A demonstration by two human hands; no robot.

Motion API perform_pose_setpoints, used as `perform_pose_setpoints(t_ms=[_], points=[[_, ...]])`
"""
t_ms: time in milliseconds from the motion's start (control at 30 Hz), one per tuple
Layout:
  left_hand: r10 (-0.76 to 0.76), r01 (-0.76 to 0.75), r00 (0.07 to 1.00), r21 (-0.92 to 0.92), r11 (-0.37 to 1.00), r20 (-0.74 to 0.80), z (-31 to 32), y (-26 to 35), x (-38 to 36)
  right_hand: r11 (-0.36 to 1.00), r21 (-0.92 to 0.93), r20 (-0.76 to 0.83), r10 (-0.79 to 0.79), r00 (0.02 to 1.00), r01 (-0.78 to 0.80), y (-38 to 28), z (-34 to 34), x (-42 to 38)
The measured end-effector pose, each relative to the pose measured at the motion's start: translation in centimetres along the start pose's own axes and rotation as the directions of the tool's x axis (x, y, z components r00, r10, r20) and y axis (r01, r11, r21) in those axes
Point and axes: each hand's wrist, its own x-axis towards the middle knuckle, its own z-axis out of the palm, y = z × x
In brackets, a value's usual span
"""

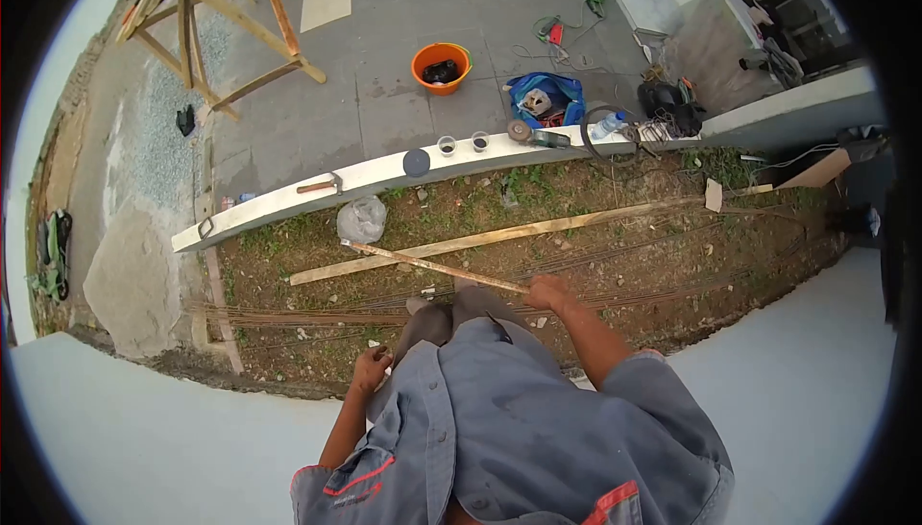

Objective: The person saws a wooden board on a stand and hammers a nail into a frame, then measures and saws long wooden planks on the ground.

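Note:
My right hand (549,293) is closed round one end of a long, rusty metal bar (437,267). The bar slants up and left over the soil, its far end near a clear plastic bag (362,220). Beneath it lies a long wooden plank (499,235). My left hand (372,369) hangs low beside my left leg, fingers curled; whether anything small is in it is hidden. Thin rusty rods (317,317) lie along the ground in front of my feet.
A low white wall (375,176) curves ahead, bearing a hammer (319,185), cups and a grinder. Beyond are an orange bucket (441,69), a blue bag (567,93) and a wooden trestle (230,35). Cables and a bottle (607,125) lie at the right.

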Motion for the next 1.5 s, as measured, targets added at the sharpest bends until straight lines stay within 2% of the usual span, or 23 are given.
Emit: perform_pose_setpoints(t_ms=[33,100,167,433,600,667,767,833,867,933,1000,1033,1100,1167,1200,1267,1300,1333,1367,1400,1433,1467,1500], points=[[0.005,-0.006,1.0,0.03,1.0,0.025,-0.5,1.1,-0.2,0.998,0.049,-0.014,0.043,0.999,-0.042,0.0,0.1,0.0],[0.023,-0.029,0.997,0.089,0.996,0.07,-1.3,3.7,-1.6,0.997,0.064,-0.032,-0.032,0.999,0.034,-0.1,0.4,0.0],[-0.018,0.014,0.999,0.084,0.996,0.048,-1.7,5.4,-2.1,0.993,0.115,-0.042,0.003,0.999,0.002,-0.6,0.4,-0.7],[0.043,-0.065,0.993,0.197,0.978,0.112,-3.7,4.7,2.6,0.969,0.237,-0.047,0.089,0.995,-0.075,0.2,4.0,-2.0],[0.065,-0.108,0.984,0.259,0.96,0.167,-4.5,9.8,1.5,0.959,0.273,-0.058,0.093,0.994,-0.074,0.3,4.7,-4.2],[0.086,-0.136,0.979,0.278,0.951,0.184,-4.6,10.1,2.2,0.952,0.294,-0.078,0.112,0.991,-0.084,0.4,5.3,-4.6],[0.094,-0.159,0.97,0.291,0.943,0.224,-5.1,8.7,4.0,0.941,0.321,-0.082,0.14,0.987,-0.107,0.4,6.1,-4.7],[0.09,-0.167,0.962,0.291,0.942,0.259,-5.8,5.2,7.2,0.932,0.337,-0.072,0.163,0.984,-0.129,0.5,6.5,-4.8],[0.132,-0.218,0.949,0.294,0.931,0.286,-6.2,2.8,9.4,0.935,0.337,-0.078,0.146,0.986,-0.112,0.5,6.6,-4.9],[0.18,-0.279,0.93,0.298,0.913,0.321,-6.2,3.5,9.8,0.934,0.343,-0.088,0.14,0.986,-0.102,0.5,6.9,-4.9],[0.161,-0.242,0.948,0.297,0.924,0.274,-6.0,7.3,6.1,0.923,0.37,-0.071,0.142,0.987,-0.106,0.4,7.2,-4.6],[0.169,-0.255,0.943,0.299,0.919,0.287,-6.0,7.1,6.5,0.919,0.377,-0.074,0.157,0.985,-0.118,0.1,7.6,-4.2],[0.159,-0.243,0.958,0.377,0.894,0.24,-6.2,3.0,10.6,0.937,0.343,-0.134,0.114,0.984,-0.062,0.7,8.2,-3.7],[0.197,-0.324,0.94,0.558,0.764,0.277,-6.9,-3.5,17.5,0.927,0.362,-0.108,0.148,0.983,-0.1,0.6,7.4,-3.9],[0.211,-0.344,0.933,0.559,0.754,0.291,-7.2,-4.3,17.7,0.926,0.365,-0.068,0.132,0.989,-0.099,0.5,7.2,-3.9],[0.204,-0.258,0.946,0.206,0.944,0.251,-6.7,-4.9,17.4,0.929,0.359,-0.092,0.128,0.988,-0.087,0.7,7.5,-3.2],[0.155,-0.233,0.943,0.253,0.939,0.295,-6.9,-4.8,17.3,0.938,0.342,-0.102,0.105,0.989,-0.064,0.8,7.7,-2.7],[0.152,-0.219,0.95,0.237,0.946,0.273,-6.4,-4.5,17.9,0.946,0.321,-0.103,0.082,0.991,-0.045,1.1,7.9,-2.3],[0.223,-0.319,0.927,0.322,0.891,0.303,-5.9,-5.4,19.5,0.939,0.337,-0.108,0.111,0.988,-0.069,1.2,7.7,-2.4],[0.275,-0.391,0.908,0.397,0.831,0.317,-5.8,-7.3,18.4,0.939,0.336,-0.107,0.118,0.987,-0.076,1.2,7.4,-2.4],[0.249,-0.322,0.94,0.364,0.874,0.235,-6.5,-6.7,13.9,0.94,0.33,-0.05,0.104,0.993,-0.082,0.9,6.6,-3.0],[0.052,-0.08,0.986,0.175,0.981,0.161,-4.4,5.6,5.0,0.946,0.312,0.003,0.088,0.996,-0.085,1.1,5.6,-3.1],[0.06,-0.083,0.99,0.187,0.979,0.124,-4.0,6.6,4.1,0.945,0.315,-0.01,0.097,0.995,-0.089,1.3,5.8,-2.4]])
